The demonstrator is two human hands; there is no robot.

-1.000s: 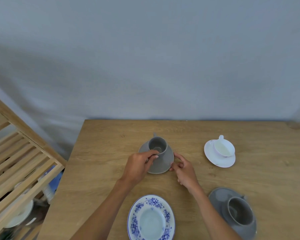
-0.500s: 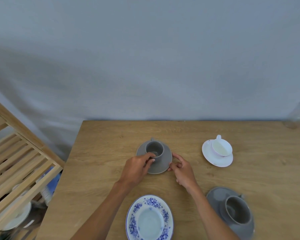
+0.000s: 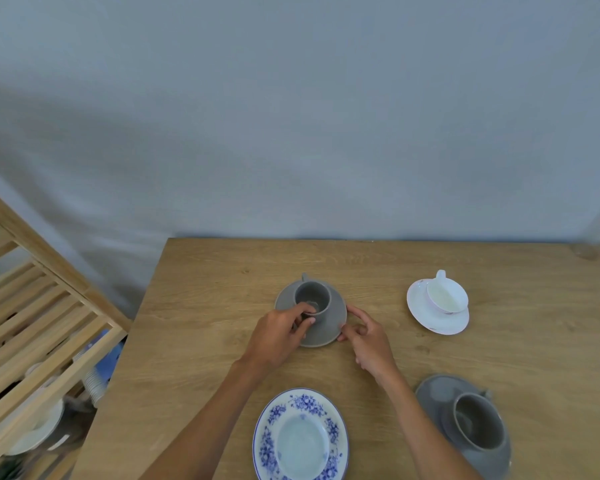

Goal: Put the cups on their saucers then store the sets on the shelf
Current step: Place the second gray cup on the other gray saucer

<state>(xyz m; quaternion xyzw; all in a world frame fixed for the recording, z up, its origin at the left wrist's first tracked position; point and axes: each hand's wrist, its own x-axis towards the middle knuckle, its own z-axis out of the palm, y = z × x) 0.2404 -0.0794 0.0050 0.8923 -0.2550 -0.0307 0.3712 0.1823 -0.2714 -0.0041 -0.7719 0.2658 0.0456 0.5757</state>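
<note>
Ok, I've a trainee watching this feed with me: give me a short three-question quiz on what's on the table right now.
1. True or false: the white cup stands straight and centred on its white saucer.
2. Which dish has no cup on it? A) the far grey saucer B) the blue-patterned saucer C) the near grey saucer
3. Fill in: the left hand grips the grey cup, while the right hand touches the far grey saucer's ____.

Key: 1 false, it is tilted and off-centre; 2 B; 3 rim.
</note>
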